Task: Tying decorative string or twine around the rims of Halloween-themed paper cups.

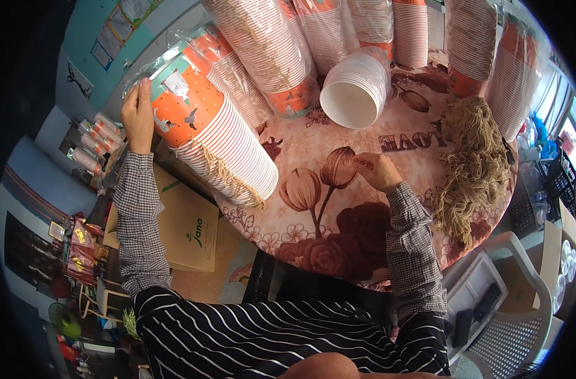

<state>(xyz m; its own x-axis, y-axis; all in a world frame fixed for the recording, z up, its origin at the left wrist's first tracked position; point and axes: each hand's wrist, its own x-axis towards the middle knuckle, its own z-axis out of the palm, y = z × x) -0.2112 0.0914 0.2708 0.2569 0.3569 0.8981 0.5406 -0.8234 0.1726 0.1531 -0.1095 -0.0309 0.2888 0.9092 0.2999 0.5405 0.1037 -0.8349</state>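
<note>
At the left of the round table stands a tall stack of nested paper cups [228,142], striped below, with an orange and green patterned cup on top. Beige strings hang along its side. My left hand [138,117] is closed on the upper end of this stack, with clear plastic film by the fingers. Over the middle of the table, my right hand [377,172] has its thumb and fingers pinched together. What the pinch holds, if anything, is too small to see. A heap of beige strings [471,164] lies to the right of that hand.
More plastic-wrapped cup stacks [262,47] crowd the far side, one lying with its white opening [348,101] toward me. The flowered tablecloth [307,189] covers the table. A cardboard box [190,221] stands below left, and a grey plastic chair [521,303] at the right.
</note>
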